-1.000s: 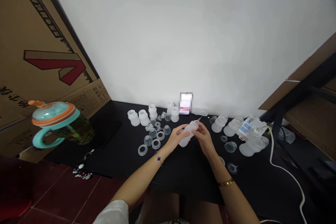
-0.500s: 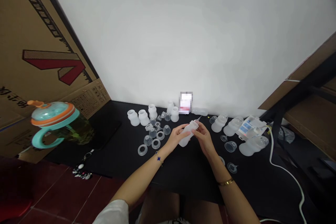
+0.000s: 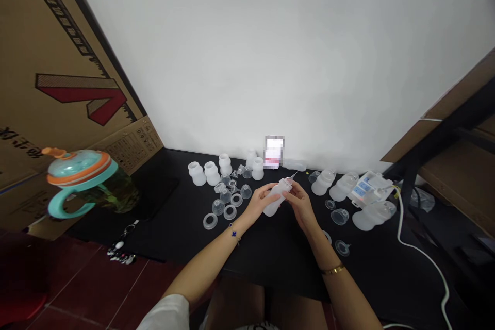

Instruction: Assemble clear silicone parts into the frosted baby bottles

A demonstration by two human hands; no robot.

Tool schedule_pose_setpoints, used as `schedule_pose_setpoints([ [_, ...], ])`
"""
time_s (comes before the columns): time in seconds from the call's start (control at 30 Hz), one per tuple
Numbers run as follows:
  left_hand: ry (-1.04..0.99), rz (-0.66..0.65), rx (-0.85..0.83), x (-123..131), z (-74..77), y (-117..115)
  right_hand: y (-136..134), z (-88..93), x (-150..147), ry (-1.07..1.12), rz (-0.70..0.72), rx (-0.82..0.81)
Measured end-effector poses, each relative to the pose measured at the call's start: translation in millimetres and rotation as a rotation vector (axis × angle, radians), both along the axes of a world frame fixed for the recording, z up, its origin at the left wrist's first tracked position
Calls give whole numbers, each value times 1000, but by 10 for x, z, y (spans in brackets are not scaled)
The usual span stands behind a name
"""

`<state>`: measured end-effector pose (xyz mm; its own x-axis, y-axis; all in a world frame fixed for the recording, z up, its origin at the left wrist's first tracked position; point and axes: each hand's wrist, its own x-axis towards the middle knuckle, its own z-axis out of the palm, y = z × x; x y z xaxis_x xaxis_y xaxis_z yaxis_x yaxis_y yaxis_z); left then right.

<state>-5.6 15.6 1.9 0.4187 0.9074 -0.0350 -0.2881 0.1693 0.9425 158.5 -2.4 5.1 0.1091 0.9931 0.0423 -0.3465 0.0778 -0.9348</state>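
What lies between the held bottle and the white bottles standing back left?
Head view: left of the bottle, loose clear rings and small clear caps lie scattered.

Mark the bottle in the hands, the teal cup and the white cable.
bottle [image 3: 275, 198]: head view, frosted body.
teal cup [image 3: 75, 164]: head view, domed lid.
white cable [image 3: 425, 256]: head view, stretch below the bend.

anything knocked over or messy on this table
Nothing looks spilled or visibly broken. Three capped bottles to the right of the held bottle appear to lie on their sides, while the back-left bottles stand upright. Loose rings and clear domes lie scattered around them.
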Motion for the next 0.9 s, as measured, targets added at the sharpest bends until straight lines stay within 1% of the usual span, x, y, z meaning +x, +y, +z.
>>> schedule_pose_setpoints([
  [0.3,4,6,12,-1,17,-4,-19,34,-10,-4,6,-9],
  [0.47,22,5,34,-5,16,-9,-10,13,2,-12,8,-4],
  [0.67,8,-13,80,-8,53,-30,0,-17,10,-14,23,11],
  [0.9,6,9,101,-6,69,-47,3,-16,6,-35,23,2],
])
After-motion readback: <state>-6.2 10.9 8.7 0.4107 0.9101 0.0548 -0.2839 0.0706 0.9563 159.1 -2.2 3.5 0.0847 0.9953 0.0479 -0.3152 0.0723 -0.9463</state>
